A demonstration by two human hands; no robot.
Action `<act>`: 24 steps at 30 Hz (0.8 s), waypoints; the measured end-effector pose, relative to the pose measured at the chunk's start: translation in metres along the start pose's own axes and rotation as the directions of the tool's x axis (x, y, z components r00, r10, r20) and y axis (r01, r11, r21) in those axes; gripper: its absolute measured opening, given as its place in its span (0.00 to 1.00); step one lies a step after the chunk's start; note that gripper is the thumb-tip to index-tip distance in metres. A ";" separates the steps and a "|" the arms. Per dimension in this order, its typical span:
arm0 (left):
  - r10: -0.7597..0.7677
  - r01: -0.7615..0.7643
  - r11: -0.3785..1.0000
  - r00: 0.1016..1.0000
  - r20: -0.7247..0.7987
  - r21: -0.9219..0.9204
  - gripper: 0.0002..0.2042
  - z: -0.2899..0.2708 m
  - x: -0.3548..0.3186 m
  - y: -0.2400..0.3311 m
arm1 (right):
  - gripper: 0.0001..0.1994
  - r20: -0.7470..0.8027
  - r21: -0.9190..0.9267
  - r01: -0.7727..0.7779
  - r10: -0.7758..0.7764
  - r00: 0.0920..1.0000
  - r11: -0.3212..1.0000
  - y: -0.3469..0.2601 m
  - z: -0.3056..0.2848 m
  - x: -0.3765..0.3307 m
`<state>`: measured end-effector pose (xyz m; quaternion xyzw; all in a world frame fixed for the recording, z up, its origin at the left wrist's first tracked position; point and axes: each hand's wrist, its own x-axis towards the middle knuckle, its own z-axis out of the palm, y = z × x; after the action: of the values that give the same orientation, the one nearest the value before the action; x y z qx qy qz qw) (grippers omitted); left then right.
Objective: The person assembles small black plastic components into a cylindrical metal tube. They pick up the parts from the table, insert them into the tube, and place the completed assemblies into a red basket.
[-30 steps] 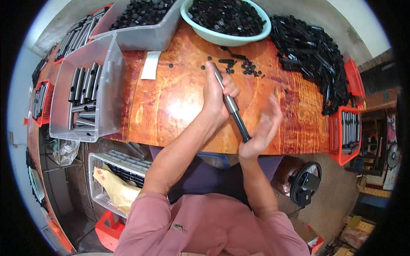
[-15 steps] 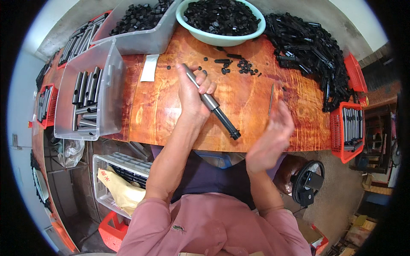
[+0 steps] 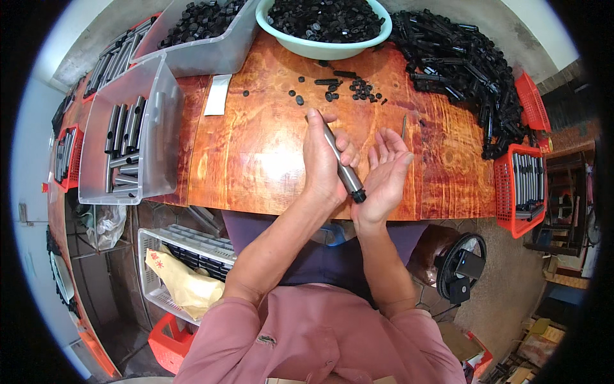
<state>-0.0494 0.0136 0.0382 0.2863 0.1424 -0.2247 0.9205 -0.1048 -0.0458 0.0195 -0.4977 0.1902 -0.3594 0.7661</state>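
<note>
**Rod pressed into an open palm**

Left hand (image 3: pixel 323 168) grips the metal rod (image 3: pixel 340 164), fingers wrapped tight, above the table's (image 3: pixel 256 153) near edge. Right hand (image 3: pixel 382 174) lies open, fingers spread, its palm against the rod's black tip. A slip could drop it off the edge. The tip's detail is hard to make out.

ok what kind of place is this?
Likely a small workshop doing hand assembly of parts. A wooden bench carries a clear bin of metal tubes, a bowl of small black parts and a heap of black pieces. The left hand holds one tube.
</note>
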 end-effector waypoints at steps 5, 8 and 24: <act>-0.008 0.005 0.996 1.000 -0.029 -0.092 0.18 -0.009 0.002 0.008 | 0.23 0.112 -0.129 -0.050 0.065 0.992 0.990 -0.006 -0.025 -0.011; 0.009 -0.012 0.993 1.000 -0.026 -0.120 0.16 -0.016 0.007 0.013 | 0.14 0.179 -0.129 -0.135 0.157 0.971 0.982 -0.012 -0.043 -0.021; 0.096 -0.097 0.989 0.995 -0.013 -0.108 0.19 -0.012 0.001 0.016 | 0.13 0.293 -0.531 0.173 -0.012 0.956 0.830 -0.018 -0.037 -0.046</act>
<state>-0.0421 0.0317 0.0356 0.2431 0.1438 -0.1706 0.9440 -0.1661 -0.0394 0.0170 -0.7510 0.1517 -0.2529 0.5908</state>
